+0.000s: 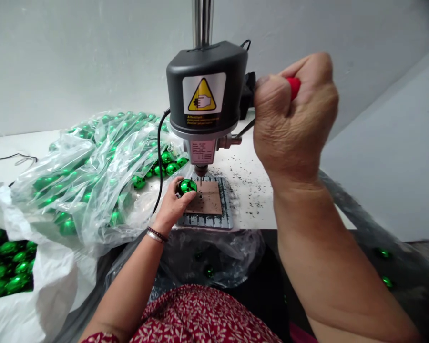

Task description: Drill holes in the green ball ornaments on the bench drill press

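My left hand [176,200] is closed around a shiny green ball [188,187], just left of the thin drill bit [200,181]. The ball is at the left edge of a brown board [210,197], which lies on the slotted metal base [209,220] of a drill press [205,90]. Raised at the right of the machine, my right hand [295,114] is wrapped round a lever handle whose red grip [293,86] shows between thumb and fingers. A yellow warning label [203,95] faces me on the black housing.
Clear plastic bags [93,162] with several green balls cover the left of the white table [250,205]. Dark shavings lie right of the base. A white sack [53,267] of balls stands lower left. Another clear bag [218,252] hangs below the table edge. A black cable [159,162] runs beside the machine.
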{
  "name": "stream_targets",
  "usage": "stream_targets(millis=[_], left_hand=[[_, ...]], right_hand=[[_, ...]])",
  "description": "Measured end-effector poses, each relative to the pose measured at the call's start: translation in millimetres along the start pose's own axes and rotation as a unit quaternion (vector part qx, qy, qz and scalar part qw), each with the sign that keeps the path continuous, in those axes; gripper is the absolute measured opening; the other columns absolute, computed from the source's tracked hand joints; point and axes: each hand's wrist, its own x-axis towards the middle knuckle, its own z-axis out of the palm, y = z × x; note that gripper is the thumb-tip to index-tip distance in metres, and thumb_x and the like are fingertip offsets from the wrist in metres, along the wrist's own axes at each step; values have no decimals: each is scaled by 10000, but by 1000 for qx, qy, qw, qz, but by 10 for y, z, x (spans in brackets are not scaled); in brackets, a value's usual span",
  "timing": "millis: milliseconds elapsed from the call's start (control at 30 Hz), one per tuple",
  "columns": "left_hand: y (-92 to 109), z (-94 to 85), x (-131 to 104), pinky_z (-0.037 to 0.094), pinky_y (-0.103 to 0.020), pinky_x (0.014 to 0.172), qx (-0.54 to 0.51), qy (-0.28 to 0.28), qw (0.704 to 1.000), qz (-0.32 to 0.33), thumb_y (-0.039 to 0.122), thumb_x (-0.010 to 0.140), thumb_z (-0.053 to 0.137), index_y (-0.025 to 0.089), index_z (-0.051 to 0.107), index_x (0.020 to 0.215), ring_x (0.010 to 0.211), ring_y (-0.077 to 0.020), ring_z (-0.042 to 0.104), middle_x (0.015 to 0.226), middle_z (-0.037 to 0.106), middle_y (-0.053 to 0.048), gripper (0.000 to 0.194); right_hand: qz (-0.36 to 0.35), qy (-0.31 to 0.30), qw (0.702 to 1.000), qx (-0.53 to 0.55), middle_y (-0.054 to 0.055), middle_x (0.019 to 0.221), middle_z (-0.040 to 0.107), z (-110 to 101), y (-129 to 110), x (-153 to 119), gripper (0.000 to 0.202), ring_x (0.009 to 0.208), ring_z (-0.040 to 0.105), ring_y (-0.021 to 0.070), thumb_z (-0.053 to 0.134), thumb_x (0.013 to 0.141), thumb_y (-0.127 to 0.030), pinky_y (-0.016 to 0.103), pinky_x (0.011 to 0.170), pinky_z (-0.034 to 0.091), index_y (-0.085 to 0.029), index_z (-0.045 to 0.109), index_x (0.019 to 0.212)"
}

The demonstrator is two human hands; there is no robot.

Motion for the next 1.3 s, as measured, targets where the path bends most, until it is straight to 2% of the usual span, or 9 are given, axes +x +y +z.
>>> stream_targets(millis=[133,300,433,567,767,900,1033,1167,1300], left_hand=[[-1,77,33,415,-366,1007,55,-16,998,-8,386,736,689,137,497,1294,1127,-234,559,1236,597,-115,640],[96,108,28,447,-364,961,121,-44,992,12,382,771,639,154,561,1239,1035,-225,593,1097,664,-68,526],[102,109,39,458,-358,940,137,-53,989,22,375,767,637,153,581,1227,1014,-228,601,1057,678,-61,514],[84,123,35,444,-376,960,164,-60,984,34,350,762,656,153,586,1249,1036,-239,594,1086,676,-77,530],[122,193,-25,384,-437,1017,252,-37,965,58,288,668,760,242,655,1181,1102,-280,548,1067,690,-51,526],[108,217,-39,361,-460,1031,227,-46,971,65,273,660,771,245,664,1171,1128,-295,536,1164,671,-58,523],[60,227,-43,348,-460,1038,178,-37,981,67,266,649,782,250,681,1141,1117,-294,533,1121,681,-51,503],[21,247,-45,334,-472,1044,183,-25,980,71,270,648,786,255,694,1114,1095,-296,531,1053,687,-43,476],[-2,259,-42,350,-466,1026,201,-28,976,74,283,653,786,261,680,1146,1094,-299,526,1085,682,-45,505]], right_hand=[[17,-9,1000,-4,-74,633,283,-1,-17,36,259,596,250,43,488,863,-184,213,652,240,-201,280,709],[50,-58,994,-73,-64,635,261,70,-4,253,329,611,204,53,455,906,-229,230,650,185,-200,222,676],[84,-79,987,-110,-51,647,242,129,-1,402,352,622,167,58,420,930,-241,243,656,147,-183,209,654],[77,-81,988,-105,-53,656,248,126,-11,405,340,631,178,60,398,934,-232,244,674,160,-195,194,663],[74,-79,990,-95,-59,657,254,119,-11,377,335,628,188,55,391,934,-235,229,691,202,-200,193,666],[76,-76,989,-101,-67,637,237,126,-17,376,347,625,185,46,404,934,-228,219,673,187,-198,193,660],[75,-61,992,-80,-67,630,242,137,-12,377,349,623,193,45,435,923,-196,224,662,190,-194,209,656],[57,-40,996,-53,-64,618,246,120,26,314,325,603,210,43,455,898,-165,219,652,222,-197,234,662],[-48,9,999,-12,-55,641,283,46,91,109,215,588,254,35,450,863,-219,217,620,244,-190,296,715]])
